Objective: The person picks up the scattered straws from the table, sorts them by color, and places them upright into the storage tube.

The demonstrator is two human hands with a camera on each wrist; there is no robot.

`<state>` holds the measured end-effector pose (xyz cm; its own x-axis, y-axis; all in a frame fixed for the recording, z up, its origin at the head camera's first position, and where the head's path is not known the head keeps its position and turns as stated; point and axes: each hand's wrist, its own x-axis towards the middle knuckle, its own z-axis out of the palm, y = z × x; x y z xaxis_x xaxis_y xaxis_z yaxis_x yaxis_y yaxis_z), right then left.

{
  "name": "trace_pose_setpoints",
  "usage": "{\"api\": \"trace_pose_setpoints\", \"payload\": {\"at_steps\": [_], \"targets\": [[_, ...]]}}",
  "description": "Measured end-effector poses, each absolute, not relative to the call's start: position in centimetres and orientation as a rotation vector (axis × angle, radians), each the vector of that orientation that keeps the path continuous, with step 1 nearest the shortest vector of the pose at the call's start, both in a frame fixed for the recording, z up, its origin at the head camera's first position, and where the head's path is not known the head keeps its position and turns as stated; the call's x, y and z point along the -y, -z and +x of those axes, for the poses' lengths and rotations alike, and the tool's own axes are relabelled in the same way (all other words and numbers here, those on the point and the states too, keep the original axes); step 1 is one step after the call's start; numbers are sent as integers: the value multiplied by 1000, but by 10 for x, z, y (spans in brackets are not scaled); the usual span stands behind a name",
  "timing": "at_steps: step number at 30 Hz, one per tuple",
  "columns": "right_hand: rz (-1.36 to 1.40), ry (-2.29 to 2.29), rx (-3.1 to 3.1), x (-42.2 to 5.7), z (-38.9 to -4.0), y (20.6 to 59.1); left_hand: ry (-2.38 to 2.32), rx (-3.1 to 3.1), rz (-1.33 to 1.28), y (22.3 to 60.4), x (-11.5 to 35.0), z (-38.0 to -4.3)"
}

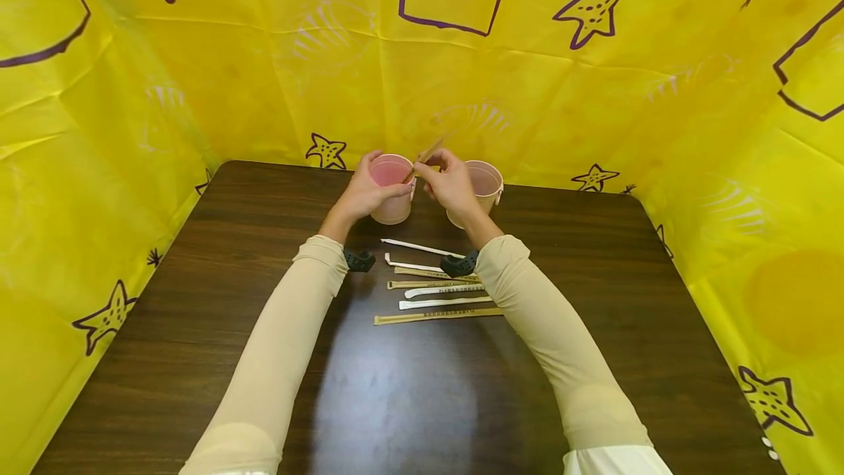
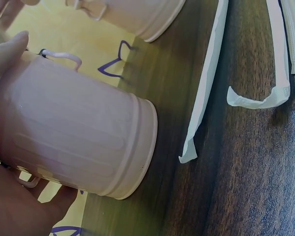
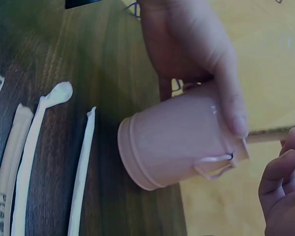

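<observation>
My left hand (image 1: 360,195) grips a small pink bucket (image 1: 392,212) by its sides, its thumb lying along the rim. In the left wrist view the bucket (image 2: 73,128) shows ribbed walls and small wire handles. Between thumb and fingers, my right hand (image 1: 455,185) pinches a brown paper-wrapped straw (image 1: 431,149). That straw slants down to the bucket's rim, its lower end by the left thumb; in the right wrist view the straw (image 3: 270,134) spans from the rim to the right fingertips. Behind the right hand stands a second pink bucket (image 1: 490,201).
Several wrapped straws lie on the dark wooden table (image 1: 217,299) below the buckets, some white (image 1: 422,246), some brown (image 1: 435,317). One white straw (image 2: 263,102) has a bent wrapper end. A yellow patterned cloth (image 1: 250,79) rises behind the table and along both sides.
</observation>
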<state>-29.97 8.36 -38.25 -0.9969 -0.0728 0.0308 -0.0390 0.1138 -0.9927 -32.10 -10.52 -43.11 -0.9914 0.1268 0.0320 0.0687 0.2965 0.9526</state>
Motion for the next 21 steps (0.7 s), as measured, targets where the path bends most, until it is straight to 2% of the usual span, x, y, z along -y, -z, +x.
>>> {"api": "trace_pose_setpoints", "payload": {"at_steps": [7,21], "targets": [[-159,2033,-2374,-90,-294,383,-1800,-2511,178,430,105,-320],[-401,1548,-2616,-128,-268,390,-1808,-2493,183,428,105,-319]]}}
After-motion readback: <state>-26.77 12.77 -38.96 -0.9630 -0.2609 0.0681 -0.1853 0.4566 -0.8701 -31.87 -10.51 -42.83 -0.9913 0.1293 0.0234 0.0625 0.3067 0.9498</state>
